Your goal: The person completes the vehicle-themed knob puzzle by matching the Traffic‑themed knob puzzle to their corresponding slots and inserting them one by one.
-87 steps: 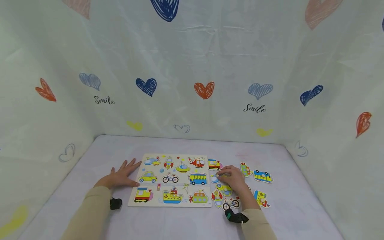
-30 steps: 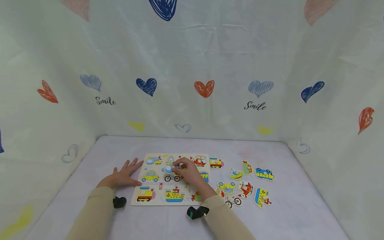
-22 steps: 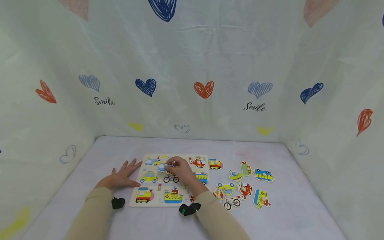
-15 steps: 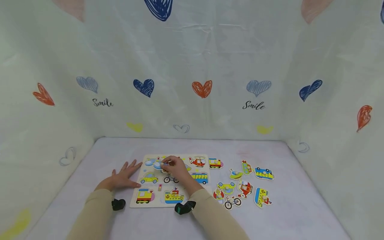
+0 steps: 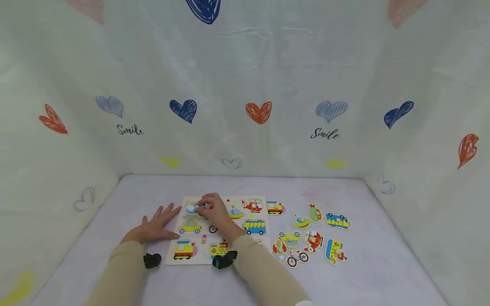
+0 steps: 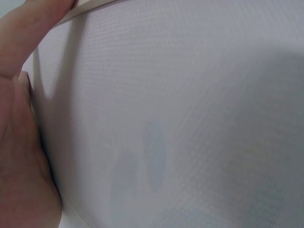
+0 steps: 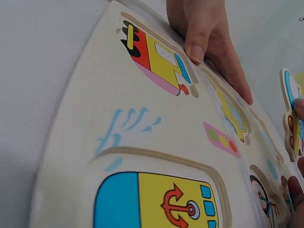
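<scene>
A wooden knob-puzzle board [image 5: 202,258] with vehicle pictures in shallow recesses lies flat on the table. My right hand [image 5: 219,213] pinches the airplane puzzle piece [image 5: 190,209] by its knob, over the board's far left corner where the airplane picture is. In the right wrist view the airplane piece [image 7: 289,114] is tilted on edge above the board, fingertips at its face. Along the board's left edge rests my left hand [image 5: 155,226], fingers spread and thumb at the edge. The left wrist view shows its palm [image 6: 23,156] beside the white tabletop.
Right of the board lie loose pieces: a train [image 5: 275,208], a flying saucer [image 5: 301,222], a submarine [image 5: 315,213], a bus [image 5: 337,221], a car [image 5: 289,240], a helicopter [image 5: 312,242], a rocket [image 5: 280,251], a bicycle [image 5: 297,258] and a ship [image 5: 335,252]. A heart-print curtain surrounds the table.
My right hand took the airplane piece from the pile right of the board and carried it left across the board to the far left corner. My left hand stayed at the left edge.
</scene>
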`<state>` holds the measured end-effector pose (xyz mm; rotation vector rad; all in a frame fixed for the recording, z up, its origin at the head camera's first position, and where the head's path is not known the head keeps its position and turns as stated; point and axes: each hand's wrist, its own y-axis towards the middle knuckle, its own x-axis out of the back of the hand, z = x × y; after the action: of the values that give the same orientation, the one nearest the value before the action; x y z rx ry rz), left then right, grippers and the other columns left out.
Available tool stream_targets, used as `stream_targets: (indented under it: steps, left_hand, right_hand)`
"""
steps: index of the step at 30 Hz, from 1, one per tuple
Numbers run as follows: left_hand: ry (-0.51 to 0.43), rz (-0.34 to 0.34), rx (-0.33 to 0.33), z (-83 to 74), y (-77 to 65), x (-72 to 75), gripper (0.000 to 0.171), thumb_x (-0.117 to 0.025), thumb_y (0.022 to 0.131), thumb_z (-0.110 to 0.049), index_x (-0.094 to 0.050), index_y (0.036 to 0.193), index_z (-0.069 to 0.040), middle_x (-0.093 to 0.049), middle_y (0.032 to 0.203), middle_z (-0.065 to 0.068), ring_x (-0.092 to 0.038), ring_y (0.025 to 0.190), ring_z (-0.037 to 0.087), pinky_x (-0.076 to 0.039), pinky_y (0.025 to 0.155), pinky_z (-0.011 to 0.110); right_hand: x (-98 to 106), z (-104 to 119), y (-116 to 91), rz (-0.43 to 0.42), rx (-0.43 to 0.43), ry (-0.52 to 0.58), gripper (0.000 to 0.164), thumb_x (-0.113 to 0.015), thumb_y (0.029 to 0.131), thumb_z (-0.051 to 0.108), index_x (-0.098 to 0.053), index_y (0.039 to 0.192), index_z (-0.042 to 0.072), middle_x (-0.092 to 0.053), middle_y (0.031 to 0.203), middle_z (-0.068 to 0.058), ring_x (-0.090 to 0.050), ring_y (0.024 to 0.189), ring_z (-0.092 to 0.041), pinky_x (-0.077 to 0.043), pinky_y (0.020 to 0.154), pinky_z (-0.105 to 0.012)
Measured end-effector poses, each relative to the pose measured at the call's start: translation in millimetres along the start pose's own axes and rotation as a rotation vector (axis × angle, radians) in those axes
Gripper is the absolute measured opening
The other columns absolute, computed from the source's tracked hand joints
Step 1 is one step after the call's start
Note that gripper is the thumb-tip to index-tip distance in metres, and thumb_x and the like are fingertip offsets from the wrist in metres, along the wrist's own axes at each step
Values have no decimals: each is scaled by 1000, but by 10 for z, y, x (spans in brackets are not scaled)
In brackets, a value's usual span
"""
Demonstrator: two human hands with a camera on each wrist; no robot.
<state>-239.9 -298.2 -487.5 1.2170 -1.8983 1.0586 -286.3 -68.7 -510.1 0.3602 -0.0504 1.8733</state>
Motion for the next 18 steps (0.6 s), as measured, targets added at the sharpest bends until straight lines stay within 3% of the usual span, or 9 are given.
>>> stream_targets:
  steps: [7,18]
  left_hand:
    - [7,8,6,8,-20,6,107,-79,72,-52,-25,153,-9,-4,158,27,8,140,54,12,96,80]
    - [-5,8,-6,-20,-34,26,106,-79,73,-52,-25,154,-9,-4,158,27,9,140,53,13,96,79]
  right_hand:
    - [-45,-24,109,-16,13,-82,11,-75,88,24,-77,95,16,-45,104,7,-40,95,-13,-40,78,-29]
    - [-117,-67,282,-63,25,-243,9,-76,86,30,-77,92,23,-55,84,16,-43,84,-7,-35,77,-28]
